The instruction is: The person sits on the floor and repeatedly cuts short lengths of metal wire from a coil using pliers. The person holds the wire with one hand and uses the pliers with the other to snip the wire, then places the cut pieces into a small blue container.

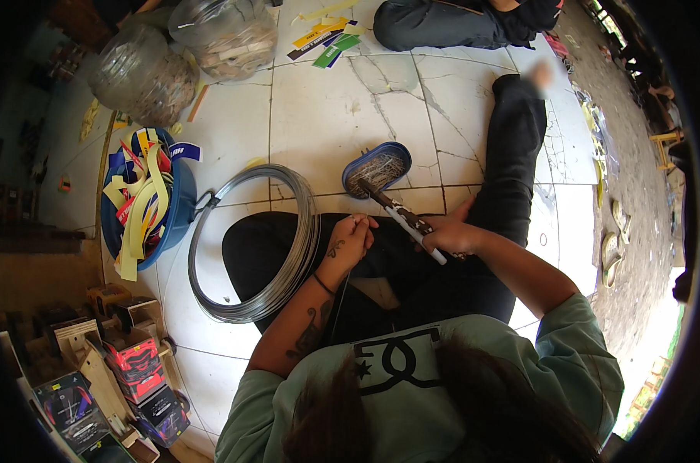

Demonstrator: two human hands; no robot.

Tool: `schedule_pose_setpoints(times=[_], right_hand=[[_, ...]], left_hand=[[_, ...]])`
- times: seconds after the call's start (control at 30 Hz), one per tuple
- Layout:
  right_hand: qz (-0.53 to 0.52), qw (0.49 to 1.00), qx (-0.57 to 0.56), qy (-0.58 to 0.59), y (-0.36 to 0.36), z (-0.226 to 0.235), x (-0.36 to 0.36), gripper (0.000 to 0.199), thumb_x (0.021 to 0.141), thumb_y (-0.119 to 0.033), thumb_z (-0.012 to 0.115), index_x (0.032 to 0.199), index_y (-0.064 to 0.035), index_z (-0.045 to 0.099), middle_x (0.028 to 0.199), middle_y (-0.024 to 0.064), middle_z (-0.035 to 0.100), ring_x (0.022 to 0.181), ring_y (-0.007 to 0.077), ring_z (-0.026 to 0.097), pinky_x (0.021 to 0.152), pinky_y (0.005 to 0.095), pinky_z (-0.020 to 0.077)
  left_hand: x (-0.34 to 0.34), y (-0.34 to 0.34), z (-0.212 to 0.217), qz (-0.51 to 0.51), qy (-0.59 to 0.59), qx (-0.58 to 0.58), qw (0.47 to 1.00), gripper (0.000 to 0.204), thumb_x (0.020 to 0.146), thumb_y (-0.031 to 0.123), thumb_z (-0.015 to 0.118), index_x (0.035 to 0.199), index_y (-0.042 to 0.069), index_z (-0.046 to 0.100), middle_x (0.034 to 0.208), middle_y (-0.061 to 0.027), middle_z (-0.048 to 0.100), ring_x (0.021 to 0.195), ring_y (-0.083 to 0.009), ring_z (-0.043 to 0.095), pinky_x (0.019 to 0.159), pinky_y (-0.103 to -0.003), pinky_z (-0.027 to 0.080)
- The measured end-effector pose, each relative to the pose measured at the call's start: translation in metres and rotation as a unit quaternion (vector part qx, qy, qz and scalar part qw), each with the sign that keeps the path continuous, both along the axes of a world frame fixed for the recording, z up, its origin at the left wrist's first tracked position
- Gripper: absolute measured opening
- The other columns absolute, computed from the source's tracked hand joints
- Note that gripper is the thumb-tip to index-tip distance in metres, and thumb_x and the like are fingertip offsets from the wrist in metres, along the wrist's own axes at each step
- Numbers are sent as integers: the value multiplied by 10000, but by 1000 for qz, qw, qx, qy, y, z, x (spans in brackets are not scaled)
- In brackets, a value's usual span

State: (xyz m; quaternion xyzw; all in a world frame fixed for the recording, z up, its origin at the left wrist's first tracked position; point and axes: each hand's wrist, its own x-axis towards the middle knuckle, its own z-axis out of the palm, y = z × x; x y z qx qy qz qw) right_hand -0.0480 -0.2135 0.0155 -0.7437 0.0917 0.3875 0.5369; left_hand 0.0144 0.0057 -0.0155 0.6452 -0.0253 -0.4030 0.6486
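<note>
My left hand [356, 238] is closed on a thin wire [344, 284], which runs down from it toward my lap. Beside my left forearm a large coil of grey wire [198, 266] leans partly over my bent leg. In my right hand [452, 234] is a pair of snips [396, 210], with one brown, worn handle and one white one. The tip of the snips points away from me and overlaps a small blue oval tray [403, 151]. Many short thin metal pieces [381, 163] lie in that tray.
A blue basin [182, 208] of coloured strips stands at the left, near two large clear rounded containers [145, 77]. Toy-like wooden vehicles [126, 363] crowd the lower left. Loose strips [327, 40] lie ahead; another person's leg [442, 27] is beyond. Sandals [612, 255] lie at the right.
</note>
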Motion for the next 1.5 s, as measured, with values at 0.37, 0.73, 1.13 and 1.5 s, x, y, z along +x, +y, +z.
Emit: schedule_pose_setpoints(times=[0.37,0.73,1.13,1.5], right_hand=[[-106,991,-75,35,-3,-36,4,251,733,-213,581,809,23,541,695,79,587,621,181,590,584,301,463],[-115,992,27,35,-11,-29,6,237,708,-135,544,873,34,525,743,103,574,709,179,590,634,284,465],[9,1000,-17,7,-13,-2,1,353,678,-112,534,1012,-1,501,891,123,565,836,201,544,739,283,427],[-21,999,6,47,-3,-9,3,290,677,-144,532,893,51,527,749,122,598,711,206,596,657,302,460]], left_hand=[[-17,-3,-3,19,54,33,998,216,918,158,380,891,-15,507,584,-65,538,355,-80,406,339,-207,325],[-12,-3,-8,18,12,50,999,201,915,148,384,888,-9,505,549,-45,512,352,-69,375,335,-204,290],[-5,-1,0,18,13,19,1000,193,924,177,400,893,26,516,544,-15,486,354,-53,348,344,-191,277],[-4,1,-3,1,-45,-2,999,225,926,187,395,926,-1,518,568,-29,500,372,-63,384,357,-198,304]])
